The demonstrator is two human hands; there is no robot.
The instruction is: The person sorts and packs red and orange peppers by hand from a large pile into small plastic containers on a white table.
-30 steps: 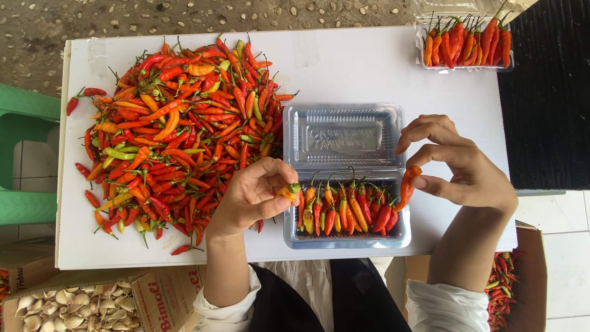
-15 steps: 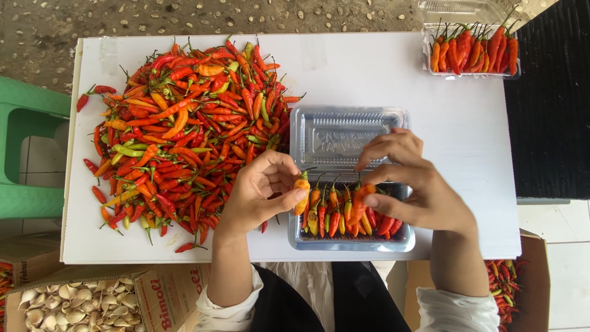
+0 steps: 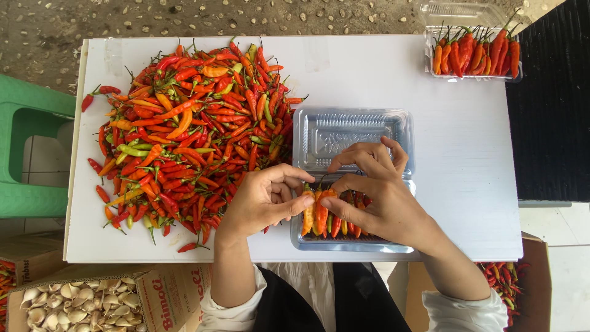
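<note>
Two bare hands are working over one clear plastic clamshell tray (image 3: 393, 247) at six o'clock on the white table (image 3: 467, 184). The left hand (image 3: 264, 200) is pinching its grip together against the leftmost orange chilli (image 3: 308, 212), seemingly bracing the row so it stays packed. The right hand (image 3: 384, 197) is closing thumb and fingers on the chilli stems (image 3: 324, 184), apparently nudging the pods into line; whether it is clamping one pod, I cannot tell. Roughly eight red and orange chillies (image 3: 335, 221) are showing side by side in the tray base, more being hidden under the palm. The hinged lid (image 3: 344, 132) is lying open flat at twelve o'clock from the hands. At nine to eleven o'clock one big loose pile of red, orange and green chillies (image 3: 184, 141) is spreading, too many to count. At two o'clock one second filled tray (image 3: 474, 55) is sitting, with one empty tray (image 3: 461, 12) beyond it.
</note>
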